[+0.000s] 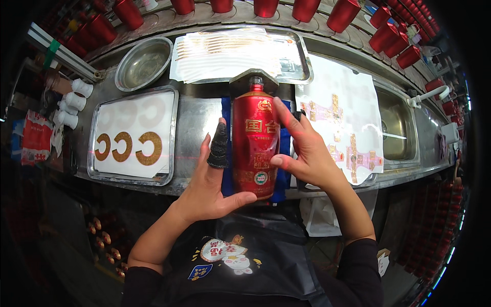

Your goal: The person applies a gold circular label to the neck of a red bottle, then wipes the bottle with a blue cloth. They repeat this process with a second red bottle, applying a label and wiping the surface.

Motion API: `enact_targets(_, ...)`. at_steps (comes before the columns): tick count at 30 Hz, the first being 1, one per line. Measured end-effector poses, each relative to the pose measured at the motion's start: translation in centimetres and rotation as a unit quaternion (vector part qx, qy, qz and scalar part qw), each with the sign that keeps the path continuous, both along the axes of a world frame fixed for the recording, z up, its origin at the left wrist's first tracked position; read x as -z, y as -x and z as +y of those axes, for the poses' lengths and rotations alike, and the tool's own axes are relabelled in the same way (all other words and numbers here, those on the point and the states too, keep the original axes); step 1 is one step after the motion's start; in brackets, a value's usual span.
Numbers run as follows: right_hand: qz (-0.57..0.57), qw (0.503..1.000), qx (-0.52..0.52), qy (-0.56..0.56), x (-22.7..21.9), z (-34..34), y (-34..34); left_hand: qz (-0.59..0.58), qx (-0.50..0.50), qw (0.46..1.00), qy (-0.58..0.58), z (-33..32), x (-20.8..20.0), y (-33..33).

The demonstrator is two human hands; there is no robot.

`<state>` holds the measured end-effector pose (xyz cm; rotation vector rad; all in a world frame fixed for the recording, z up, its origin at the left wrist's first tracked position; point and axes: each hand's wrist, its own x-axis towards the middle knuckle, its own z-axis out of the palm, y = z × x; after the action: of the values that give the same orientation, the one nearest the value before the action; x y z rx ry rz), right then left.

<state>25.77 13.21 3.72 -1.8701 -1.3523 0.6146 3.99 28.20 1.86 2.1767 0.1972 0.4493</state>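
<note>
A red bottle [254,138] with gold lettering, a dark neck and a small round green-and-white sticker lies on its back in front of me, neck pointing away. It rests in a dark holder [237,80] with blue material [225,134] along its sides. My left hand [207,187] is open at its left, black wrapping on one finger and the thumb tip at the bottle's lower edge. On the other side my right hand [307,148] is open, its index finger and thumb spread against the bottle's right side. Neither hand is wrapped round it.
A tray [175,117] at left carries a white sheet with gold C-shaped labels [150,148]. Behind are a metal bowl [144,64] and a tray [307,74] of striped sheets. At right lie patterned label sheets [335,77] beside a sink [398,130]. Red bottles [342,15] line a slatted conveyor.
</note>
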Motion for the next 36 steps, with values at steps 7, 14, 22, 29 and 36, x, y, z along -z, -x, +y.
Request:
enact_targets(7,0.018,1.0,0.017,-0.011,0.9,-1.2,1.3,-0.066,0.044,0.956,0.282,0.0,3.4,0.4)
enact_targets(14,-0.099,0.992,0.011,0.082,-1.5,0.0,2.3,-0.039,-0.01,0.962,0.269,-0.6,3.5,-0.2)
enact_targets(22,-0.085,0.993,0.007,0.076,-1.7,1.1,2.0,-0.025,-0.012,0.961,0.274,-0.4,3.3,-0.1)
enact_targets(29,-0.069,0.992,0.021,0.1,-2.5,0.2,2.7,-0.022,-0.012,0.967,0.255,-0.1,3.3,0.2)
enact_targets(36,-0.085,0.992,0.003,0.098,-2.3,1.1,2.5,-0.003,-0.01,0.975,0.22,0.1,3.3,-0.1)
